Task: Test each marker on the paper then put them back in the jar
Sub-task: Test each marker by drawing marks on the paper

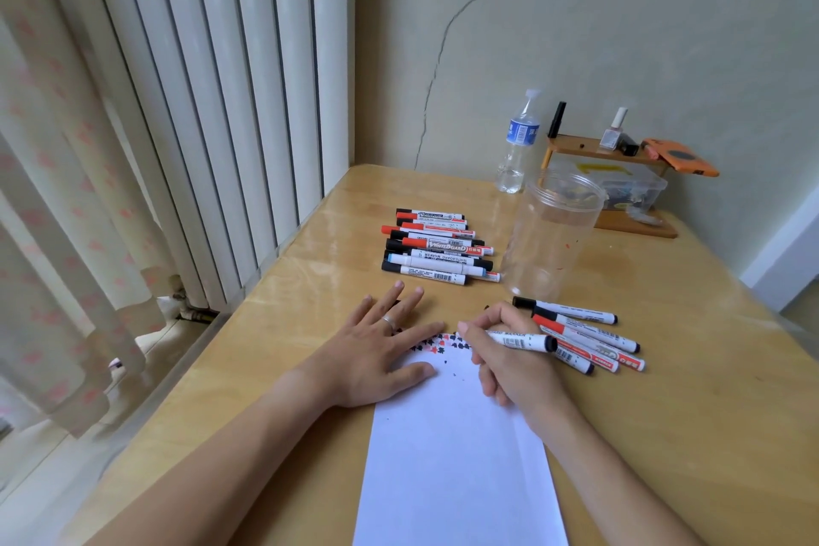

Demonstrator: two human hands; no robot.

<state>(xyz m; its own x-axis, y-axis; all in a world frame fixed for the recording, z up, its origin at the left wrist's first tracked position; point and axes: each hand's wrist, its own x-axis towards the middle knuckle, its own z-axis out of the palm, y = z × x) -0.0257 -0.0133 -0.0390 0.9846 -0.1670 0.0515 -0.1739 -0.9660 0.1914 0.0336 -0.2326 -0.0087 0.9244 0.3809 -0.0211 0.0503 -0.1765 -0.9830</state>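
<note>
Marker [519, 340]: long axis runs 9-to-3 o'clock, tip on the paper [452, 448], black end toward 3.
Right hand [505, 350]: grip pinches the marker.
Left hand [381, 346]: fingers spread flat, pressing the paper.
Jar [554, 235]: upright at 12 o'clock, unlidded.
Around: marker pile [436, 246] at 11, loose markers [589, 335] at 3 on the table [664, 412].

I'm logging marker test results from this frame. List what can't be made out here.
Head view only:
- Tip of the marker in the right hand: hidden by the curled fingers.
- Far edge of the paper and some test marks: covered by the left hand.
- Near edge of the paper: cut off by the frame.
- Which markers work: marks too small to match.
- Lower markers in the far pile: covered by those above.
</note>
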